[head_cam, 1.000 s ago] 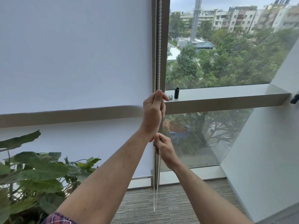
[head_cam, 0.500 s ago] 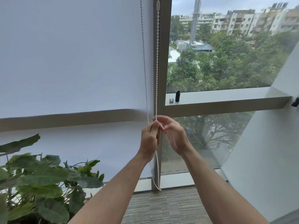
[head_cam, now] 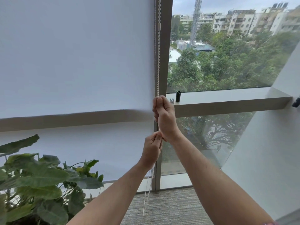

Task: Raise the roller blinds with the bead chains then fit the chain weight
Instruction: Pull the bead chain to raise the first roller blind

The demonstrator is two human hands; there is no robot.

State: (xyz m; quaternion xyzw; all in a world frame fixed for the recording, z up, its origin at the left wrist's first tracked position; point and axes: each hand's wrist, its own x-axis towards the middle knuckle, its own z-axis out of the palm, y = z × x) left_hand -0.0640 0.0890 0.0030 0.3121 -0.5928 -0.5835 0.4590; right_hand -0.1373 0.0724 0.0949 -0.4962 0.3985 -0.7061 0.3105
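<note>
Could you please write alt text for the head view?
Both hands grip a white bead chain beside a lowered blind, right hand above left hand. A black cylinder stands on the sill; a plant sits lower left.

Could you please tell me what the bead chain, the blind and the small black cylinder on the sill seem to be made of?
Bead chain: probably white plastic, matte moulded beads. Blind: seemingly matte white woven fabric, light glowing through. Black cylinder: likely plastic, faint sheen; metal is possible.
</note>
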